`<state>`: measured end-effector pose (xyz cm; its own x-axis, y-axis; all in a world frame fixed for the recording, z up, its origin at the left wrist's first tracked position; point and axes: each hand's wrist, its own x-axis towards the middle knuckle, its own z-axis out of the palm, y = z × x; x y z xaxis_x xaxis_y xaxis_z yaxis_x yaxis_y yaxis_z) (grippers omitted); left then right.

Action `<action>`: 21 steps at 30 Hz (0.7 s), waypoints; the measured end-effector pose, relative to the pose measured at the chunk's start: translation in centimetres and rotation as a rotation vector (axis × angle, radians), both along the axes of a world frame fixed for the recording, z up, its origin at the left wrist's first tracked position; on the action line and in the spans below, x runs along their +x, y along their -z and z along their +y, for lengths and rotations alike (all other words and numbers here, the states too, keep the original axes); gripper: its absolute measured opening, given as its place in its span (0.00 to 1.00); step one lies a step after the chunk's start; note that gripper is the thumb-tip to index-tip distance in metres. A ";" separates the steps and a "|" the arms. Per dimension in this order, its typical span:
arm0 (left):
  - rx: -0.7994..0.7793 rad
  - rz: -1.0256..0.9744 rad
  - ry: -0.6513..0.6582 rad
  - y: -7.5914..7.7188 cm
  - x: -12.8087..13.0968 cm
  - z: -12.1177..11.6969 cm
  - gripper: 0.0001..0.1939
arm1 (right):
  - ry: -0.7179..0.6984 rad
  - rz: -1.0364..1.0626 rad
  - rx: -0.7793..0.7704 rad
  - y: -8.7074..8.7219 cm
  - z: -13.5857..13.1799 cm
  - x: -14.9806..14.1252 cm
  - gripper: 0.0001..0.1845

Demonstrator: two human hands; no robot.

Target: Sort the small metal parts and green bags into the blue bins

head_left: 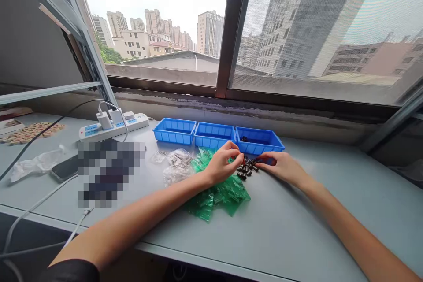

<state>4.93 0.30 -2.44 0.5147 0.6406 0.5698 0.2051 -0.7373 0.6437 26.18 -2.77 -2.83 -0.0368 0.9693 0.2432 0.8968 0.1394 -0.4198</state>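
Small black parts (246,170), perhaps screws or knobs, lie in a loose pile on the table. My left hand (225,164) is at the left side of the pile, above green plastic bags (228,198), with thumb and fingers pinched together. What it holds, if anything, is too small to make out. From the right, my right hand (282,166) reaches to the pile's edge, its thumb and forefinger closing round a small black part. Directly behind the hands stands a blue bin (264,146) with a few black parts inside.
Two more blue bins (174,141) (214,141) stand in the same row below the window. Clear plastic bags (178,167) lie left of the green ones. Farther left are a power strip (135,124), a phone (64,168), cables and brown pieces (31,133).
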 end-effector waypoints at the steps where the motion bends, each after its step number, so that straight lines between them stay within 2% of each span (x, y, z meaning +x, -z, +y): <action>1: 0.002 0.000 0.003 0.0 0.0 0.0 0.15 | 0.001 -0.005 -0.014 -0.2 -0.1 -0.1 0.11; 4: 0.009 -0.006 0.010 -0.1 -0.1 0.1 0.15 | 0.009 -0.042 0.006 -0.7 -0.3 -0.3 0.09; 8: 0.023 -0.007 0.017 -0.1 -0.1 0.2 0.15 | 0.048 -0.028 0.131 -1.4 -0.4 -0.2 0.08; 12: 0.043 -0.014 0.021 0.1 0.0 0.5 0.14 | -0.027 0.286 0.201 -2.1 -0.8 -1.1 0.14; 15: 0.057 -0.034 0.029 0.2 0.0 0.6 0.13 | -0.117 0.532 0.146 -2.5 -1.2 -2.5 0.18; 18: 0.075 -0.044 0.055 0.2 -0.1 0.8 0.15 | -0.167 0.625 0.086 -2.6 -1.6 -3.8 0.18; 21: 0.098 -0.039 0.079 0.2 -0.2 0.9 0.16 | -0.237 0.646 0.102 -2.7 -1.9 -4.3 0.15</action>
<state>4.77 1.22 -2.67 0.5373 0.5393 0.6484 0.1199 -0.8098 0.5743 21.85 -4.66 -0.15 -0.0615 0.9240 0.3774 0.4120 0.3679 -0.8336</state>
